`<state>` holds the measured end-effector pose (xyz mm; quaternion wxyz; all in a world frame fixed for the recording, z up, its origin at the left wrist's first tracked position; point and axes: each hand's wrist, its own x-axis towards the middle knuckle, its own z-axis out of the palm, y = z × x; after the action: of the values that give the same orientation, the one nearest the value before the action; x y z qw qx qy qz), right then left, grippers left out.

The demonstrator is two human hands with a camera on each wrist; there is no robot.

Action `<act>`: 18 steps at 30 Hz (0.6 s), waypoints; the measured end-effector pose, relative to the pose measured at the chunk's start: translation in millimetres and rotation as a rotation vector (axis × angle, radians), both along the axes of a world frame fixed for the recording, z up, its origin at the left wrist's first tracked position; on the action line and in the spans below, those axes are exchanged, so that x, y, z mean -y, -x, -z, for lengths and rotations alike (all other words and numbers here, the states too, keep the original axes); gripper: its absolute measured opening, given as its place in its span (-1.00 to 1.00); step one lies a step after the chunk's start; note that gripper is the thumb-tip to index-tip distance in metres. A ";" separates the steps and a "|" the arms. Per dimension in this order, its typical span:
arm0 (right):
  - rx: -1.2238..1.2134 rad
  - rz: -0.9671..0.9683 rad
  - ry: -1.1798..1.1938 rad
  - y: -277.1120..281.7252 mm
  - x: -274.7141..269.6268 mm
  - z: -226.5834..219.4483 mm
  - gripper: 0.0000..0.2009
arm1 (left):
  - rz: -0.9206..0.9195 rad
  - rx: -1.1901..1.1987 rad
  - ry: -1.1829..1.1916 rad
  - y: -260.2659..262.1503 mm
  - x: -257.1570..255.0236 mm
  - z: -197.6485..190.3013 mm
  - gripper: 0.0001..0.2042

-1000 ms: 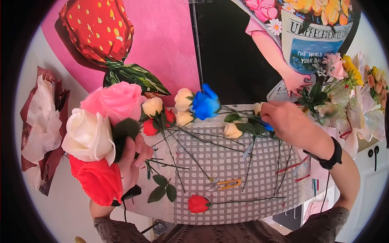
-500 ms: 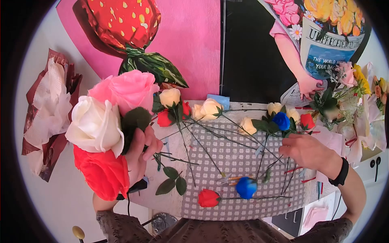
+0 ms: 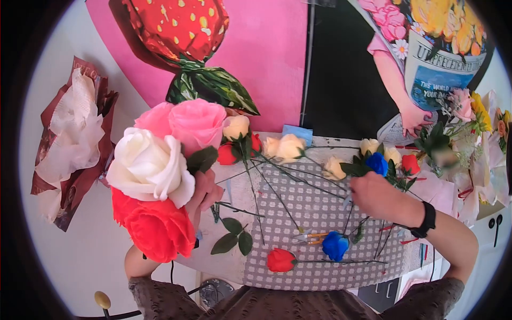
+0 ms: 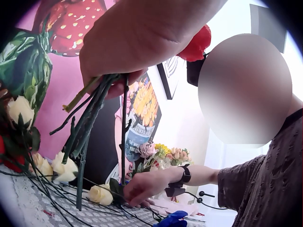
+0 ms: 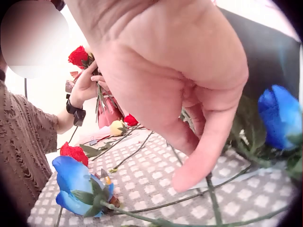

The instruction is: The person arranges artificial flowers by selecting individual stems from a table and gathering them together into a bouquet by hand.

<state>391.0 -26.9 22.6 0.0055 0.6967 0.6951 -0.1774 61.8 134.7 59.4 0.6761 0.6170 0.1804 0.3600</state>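
Observation:
My left hand point(image 3: 202, 194) grips a bundle of stems point(image 4: 90, 120) under large pink point(image 3: 197, 122), white point(image 3: 149, 162) and red point(image 3: 157, 229) roses, raised above the table's left side. At the right, my right hand point(image 3: 381, 200) is low over crossing stems, just below a small blue rose point(image 3: 376, 163). In the right wrist view its fingers point(image 5: 203, 156) are bent beside a green stem point(image 5: 214, 203); whether they pinch it cannot be told. Another blue rose point(image 3: 335, 245) lies near the front, above a red rose point(image 3: 281, 260).
Cream roses point(image 3: 290, 147) lie along the back of the checked cloth point(image 3: 320, 277). Orange-handled snips point(image 3: 317, 235) are beside the front blue rose. Wrapped bouquets point(image 3: 461, 106) stand at the right; wrapping paper point(image 3: 74, 133) hangs at the left. Large paintings point(image 3: 272, 64) stand behind the table.
A blue rose, raised over the back of the table a second ago, now lies near the front. My right hand has shifted slightly left among the stems. My left hand still holds its bundle.

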 end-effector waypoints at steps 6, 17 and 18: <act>0.457 0.114 -0.087 -20.0 5.3 -36.0 -0.86 | -0.256 0.026 -0.002 20.4 -5.0 -12.5 -0.78; 0.262 -0.271 -0.374 57.3 -150.8 16.4 -0.82 | -0.223 -0.024 0.018 38.7 -3.5 -2.6 -0.78; 0.263 -0.279 -0.372 53.7 -157.0 14.8 -0.82 | -0.216 -0.035 0.013 44.4 -4.4 -0.3 -0.78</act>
<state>337.3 130.1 7.8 -0.0079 0.6004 0.7982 0.0478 17.4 139.1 59.7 0.6341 0.5959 0.2601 0.4186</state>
